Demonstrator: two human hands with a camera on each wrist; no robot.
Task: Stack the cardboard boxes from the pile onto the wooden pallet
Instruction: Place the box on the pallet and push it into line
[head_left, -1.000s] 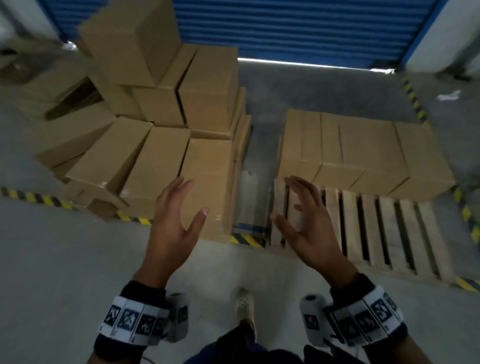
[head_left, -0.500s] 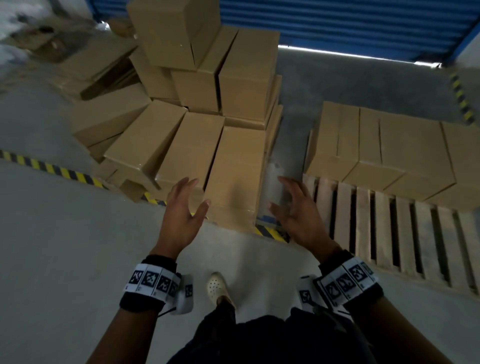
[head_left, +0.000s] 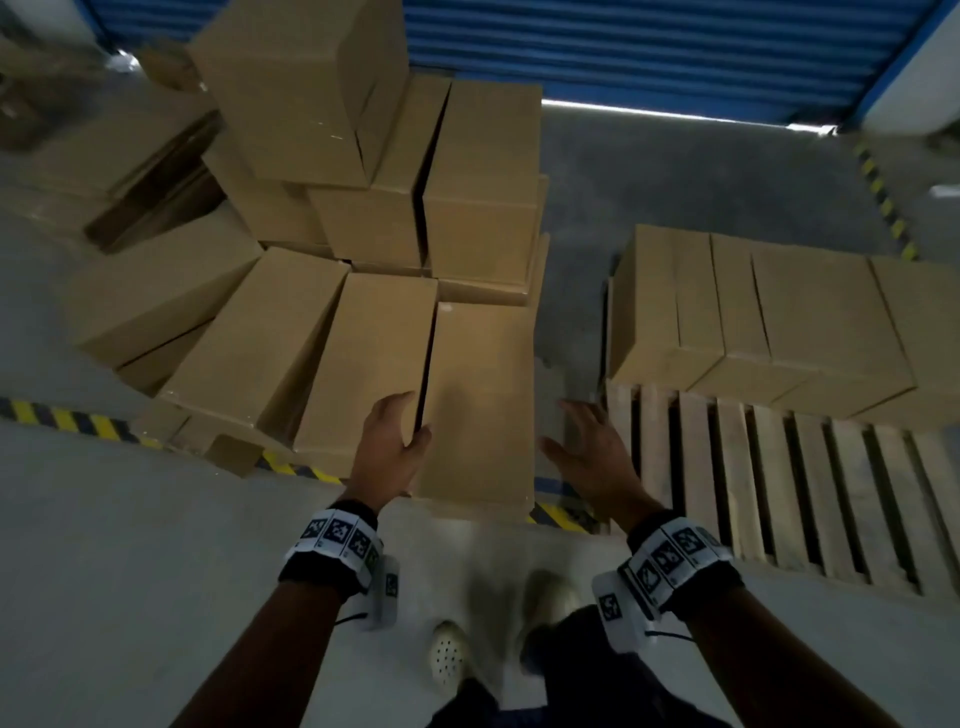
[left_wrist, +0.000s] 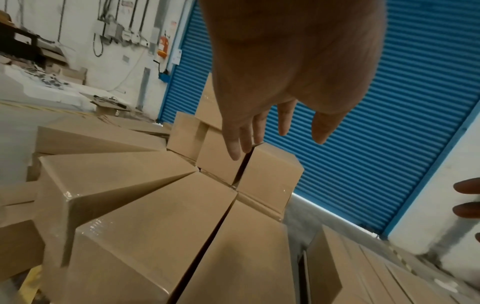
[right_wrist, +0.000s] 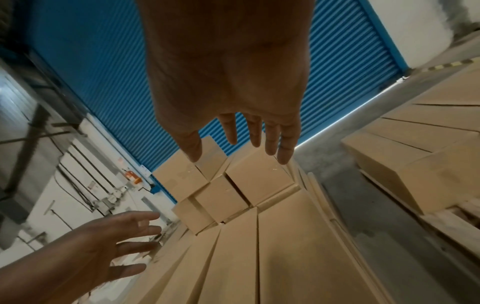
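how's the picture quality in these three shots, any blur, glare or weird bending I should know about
Head view: dim, the shoes smeared by motion, a bright strip of light under the blue roller door. Left wrist view: tape glare on a cardboard box, wide-angle tilt. Right wrist view: the right hand dark and close, straight box edges fanning out.

left hand (head_left: 390, 448) now at nearest box's (head_left: 480, 400) left edge, right hand (head_left: 592, 453) lowered beside its right side

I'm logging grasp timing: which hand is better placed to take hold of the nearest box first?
Left. The left hand is already at the nearest box's left edge; the right hand hangs open beside its right side.
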